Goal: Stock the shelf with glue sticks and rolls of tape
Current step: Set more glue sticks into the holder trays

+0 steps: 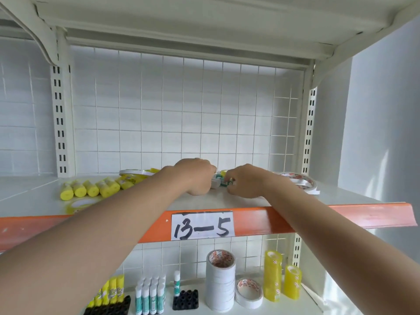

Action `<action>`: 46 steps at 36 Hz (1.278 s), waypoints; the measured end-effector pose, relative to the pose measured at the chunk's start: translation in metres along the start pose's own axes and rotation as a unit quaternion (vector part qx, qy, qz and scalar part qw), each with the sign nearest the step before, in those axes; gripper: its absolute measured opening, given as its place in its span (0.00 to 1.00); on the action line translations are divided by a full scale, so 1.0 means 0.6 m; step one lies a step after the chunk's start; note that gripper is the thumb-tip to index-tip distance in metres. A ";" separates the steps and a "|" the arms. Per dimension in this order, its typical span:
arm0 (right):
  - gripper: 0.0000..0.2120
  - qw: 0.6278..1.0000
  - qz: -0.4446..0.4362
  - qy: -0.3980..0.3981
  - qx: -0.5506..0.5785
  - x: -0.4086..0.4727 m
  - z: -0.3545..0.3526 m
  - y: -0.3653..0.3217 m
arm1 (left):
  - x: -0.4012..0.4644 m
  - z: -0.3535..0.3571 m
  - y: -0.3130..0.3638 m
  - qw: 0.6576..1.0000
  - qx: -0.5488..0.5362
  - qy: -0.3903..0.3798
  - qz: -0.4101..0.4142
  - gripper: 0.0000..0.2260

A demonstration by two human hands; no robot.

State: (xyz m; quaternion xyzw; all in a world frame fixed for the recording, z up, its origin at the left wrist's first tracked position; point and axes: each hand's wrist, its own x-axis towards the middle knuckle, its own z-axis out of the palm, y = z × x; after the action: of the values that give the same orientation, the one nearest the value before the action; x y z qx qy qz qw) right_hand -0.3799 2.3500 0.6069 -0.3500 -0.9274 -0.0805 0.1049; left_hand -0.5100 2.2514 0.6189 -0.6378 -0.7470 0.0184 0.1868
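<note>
both hands, left hand (197,176) and right hand (244,181), fingers curled gripping teal-white glue sticks (220,181) mid-shelf (250,202). tip: stand them upright, clear of tape roll (300,181) at 3 o'clock.

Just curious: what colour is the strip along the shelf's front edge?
Orange, on the front edge strip; the head view shows it plainly.

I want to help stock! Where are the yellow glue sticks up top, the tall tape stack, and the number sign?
Yellow glue sticks (89,189): head view, on one stick's body.
Tape stack (220,283): head view, on its white side.
Number sign (202,226): head view, on the paper's middle.
</note>
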 end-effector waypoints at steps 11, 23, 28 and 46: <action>0.17 0.997 -0.031 0.069 -0.004 -0.003 0.009 0.012 | 0.027 0.030 -0.003 1.000 0.010 -0.024 -0.005 0.12; 0.10 0.964 -0.010 0.258 0.064 -0.014 0.005 -0.001 | 0.006 0.020 -0.013 0.999 -0.008 0.030 -0.004 0.05; 0.09 0.938 -0.008 0.304 0.168 -0.014 -0.002 -0.002 | -0.019 0.003 -0.014 0.997 -0.033 0.072 -0.019 0.10; 0.03 0.822 -0.089 0.361 0.431 -0.119 -0.026 -0.104 | -0.243 -0.037 -0.028 0.853 -0.432 0.291 -0.031 0.06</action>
State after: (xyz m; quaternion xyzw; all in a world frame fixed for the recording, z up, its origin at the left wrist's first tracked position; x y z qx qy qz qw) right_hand -0.3672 2.2550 0.5995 -0.1310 -0.7904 0.1976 0.5648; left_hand -0.5019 2.1035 0.6065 -0.6070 -0.6102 -0.4987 0.1021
